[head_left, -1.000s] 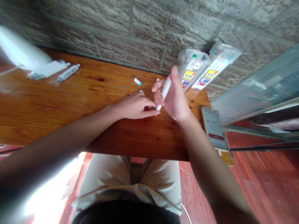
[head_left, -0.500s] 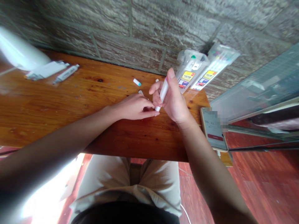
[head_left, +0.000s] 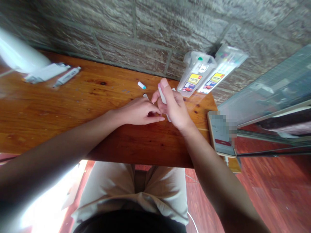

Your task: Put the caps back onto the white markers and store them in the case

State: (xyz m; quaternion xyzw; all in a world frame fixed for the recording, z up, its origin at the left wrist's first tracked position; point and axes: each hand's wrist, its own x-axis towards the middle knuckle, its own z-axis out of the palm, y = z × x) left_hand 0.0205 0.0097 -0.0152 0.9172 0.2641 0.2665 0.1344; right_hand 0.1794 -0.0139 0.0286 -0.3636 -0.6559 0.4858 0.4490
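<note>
My right hand (head_left: 175,108) is closed around a white marker (head_left: 162,95) with a purple upper end, holding it tilted above the table. A white end shows below its fingers, close to my left fingertips. My left hand (head_left: 141,111) rests on the wooden table (head_left: 102,136), fingers curled toward the thumb; what lies inside them is hidden. A small white piece with a dark end (head_left: 145,96) pokes out behind the left knuckles. Beyond it lies a white cap with a blue end (head_left: 142,85). Another white piece (head_left: 173,89) is partly covered by my right hand.
Two clear plastic marker cases (head_left: 191,77) with yellow labels stand by the stone wall (head_left: 145,29). A phone (head_left: 221,134) lies at the table's right end. Several grey-white markers (head_left: 66,77) lie at the left beside a blurred white object (head_left: 21,51).
My right hand has shifted left and a little down, and the marker in it now leans the other way, its top toward the left. My left hand has hardly moved.
</note>
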